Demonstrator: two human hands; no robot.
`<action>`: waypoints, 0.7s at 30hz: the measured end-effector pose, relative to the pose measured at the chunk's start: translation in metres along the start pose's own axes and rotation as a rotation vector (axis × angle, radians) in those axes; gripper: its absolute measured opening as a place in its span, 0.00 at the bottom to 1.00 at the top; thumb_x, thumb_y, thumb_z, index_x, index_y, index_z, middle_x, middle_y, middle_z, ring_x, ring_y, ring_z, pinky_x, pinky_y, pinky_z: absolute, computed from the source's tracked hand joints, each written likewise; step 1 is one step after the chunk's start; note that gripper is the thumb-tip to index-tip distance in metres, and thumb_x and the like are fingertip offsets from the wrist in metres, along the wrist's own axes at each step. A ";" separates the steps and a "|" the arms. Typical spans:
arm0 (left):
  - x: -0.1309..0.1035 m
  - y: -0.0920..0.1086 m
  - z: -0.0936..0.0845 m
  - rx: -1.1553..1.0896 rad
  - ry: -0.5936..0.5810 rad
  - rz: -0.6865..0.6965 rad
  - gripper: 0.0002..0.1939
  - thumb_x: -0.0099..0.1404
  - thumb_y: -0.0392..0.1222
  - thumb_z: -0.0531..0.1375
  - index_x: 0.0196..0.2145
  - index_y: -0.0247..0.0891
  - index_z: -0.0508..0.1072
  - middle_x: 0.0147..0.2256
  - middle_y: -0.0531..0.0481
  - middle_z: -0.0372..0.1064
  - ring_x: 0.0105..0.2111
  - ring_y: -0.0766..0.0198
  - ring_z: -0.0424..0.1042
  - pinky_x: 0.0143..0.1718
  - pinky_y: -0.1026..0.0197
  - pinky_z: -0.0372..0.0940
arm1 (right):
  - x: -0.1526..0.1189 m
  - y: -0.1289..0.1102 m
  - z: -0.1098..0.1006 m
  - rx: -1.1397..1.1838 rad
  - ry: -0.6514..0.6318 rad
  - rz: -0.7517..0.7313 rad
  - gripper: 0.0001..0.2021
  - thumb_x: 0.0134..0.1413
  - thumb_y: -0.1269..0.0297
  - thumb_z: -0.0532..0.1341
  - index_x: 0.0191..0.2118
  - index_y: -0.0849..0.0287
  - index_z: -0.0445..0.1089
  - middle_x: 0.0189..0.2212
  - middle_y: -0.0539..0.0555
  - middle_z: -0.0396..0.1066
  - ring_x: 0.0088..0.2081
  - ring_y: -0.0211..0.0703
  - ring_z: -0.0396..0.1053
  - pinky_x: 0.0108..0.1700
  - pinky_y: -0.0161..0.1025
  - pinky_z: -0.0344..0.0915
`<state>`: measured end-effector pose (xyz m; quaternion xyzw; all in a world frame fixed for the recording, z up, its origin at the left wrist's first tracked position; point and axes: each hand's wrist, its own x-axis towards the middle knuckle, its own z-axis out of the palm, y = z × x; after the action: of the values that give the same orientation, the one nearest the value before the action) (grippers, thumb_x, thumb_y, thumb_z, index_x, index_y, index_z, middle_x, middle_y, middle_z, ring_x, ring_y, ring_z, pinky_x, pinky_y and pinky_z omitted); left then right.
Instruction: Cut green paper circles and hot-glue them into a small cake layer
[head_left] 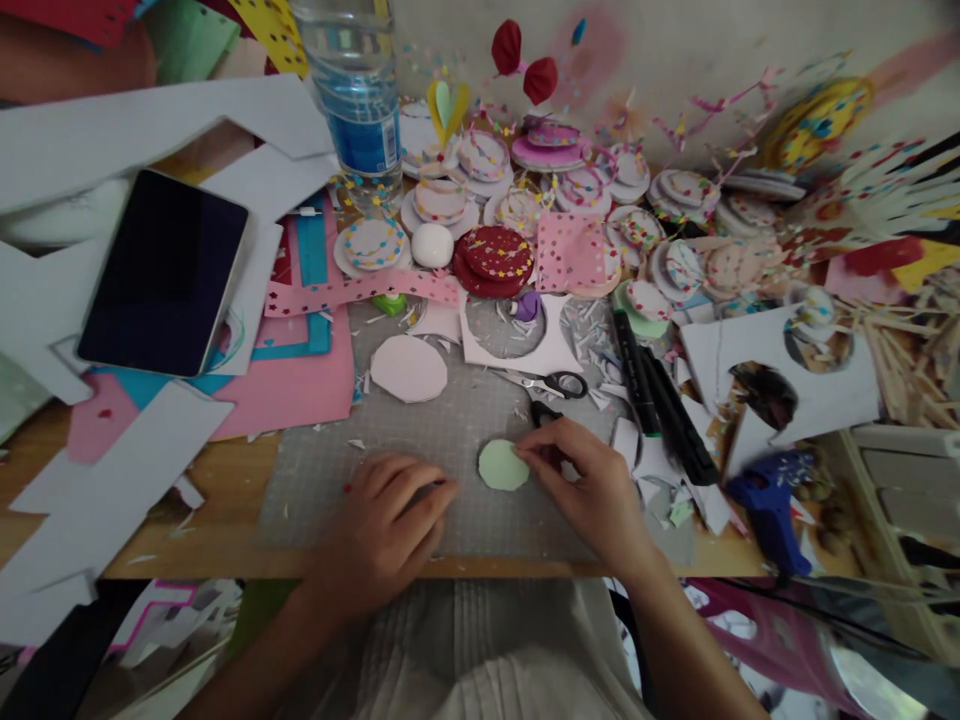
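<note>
Head view: small pale-green disc [502, 466], one, lying on the grey cutting mat [311, 475] between two hands.
Right hand [581, 480]: thumb and forefinger closed on the disc's right edge, forearm angled in from lower right. Left hand [401, 515]: palm down, loosely curled, apart from the disc; whether its fingers cover anything cannot be told. Step, as judged: handling the cut disc; next move calls for a light edge pinch, sparing the thin rim. Beyond: scissors [541, 382], larger white disc [409, 368].
</note>
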<state>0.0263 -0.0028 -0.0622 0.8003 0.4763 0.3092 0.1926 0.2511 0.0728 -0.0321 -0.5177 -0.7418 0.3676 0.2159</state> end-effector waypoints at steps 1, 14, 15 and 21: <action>0.000 0.000 0.000 -0.002 -0.001 0.001 0.13 0.64 0.27 0.57 0.46 0.31 0.70 0.41 0.42 0.69 0.41 0.55 0.63 0.45 0.48 0.60 | 0.001 0.000 0.000 -0.011 0.001 -0.014 0.05 0.58 0.74 0.61 0.34 0.58 0.71 0.28 0.50 0.67 0.28 0.38 0.64 0.32 0.35 0.61; 0.004 0.002 -0.001 0.038 -0.007 0.035 0.13 0.64 0.28 0.57 0.46 0.32 0.72 0.42 0.42 0.73 0.42 0.55 0.66 0.46 0.50 0.59 | -0.022 0.002 -0.012 -0.169 0.260 -0.248 0.13 0.57 0.77 0.57 0.46 0.58 0.69 0.41 0.58 0.71 0.43 0.47 0.68 0.45 0.45 0.64; 0.005 0.004 -0.001 0.048 -0.026 0.056 0.13 0.64 0.29 0.56 0.47 0.32 0.72 0.43 0.43 0.73 0.43 0.55 0.67 0.47 0.50 0.59 | -0.028 0.004 -0.013 -0.206 0.251 -0.299 0.15 0.56 0.79 0.56 0.47 0.59 0.69 0.42 0.58 0.71 0.45 0.49 0.67 0.47 0.47 0.64; 0.026 0.014 -0.002 0.141 -0.145 0.185 0.16 0.67 0.32 0.54 0.52 0.32 0.71 0.53 0.44 0.72 0.52 0.56 0.67 0.53 0.52 0.58 | -0.063 0.025 0.003 -0.238 0.286 -0.429 0.21 0.52 0.81 0.53 0.50 0.59 0.68 0.43 0.60 0.73 0.45 0.51 0.68 0.44 0.50 0.66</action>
<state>0.0428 0.0135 -0.0446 0.8726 0.4060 0.2324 0.1405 0.2877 0.0180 -0.0490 -0.4174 -0.8343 0.1469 0.3288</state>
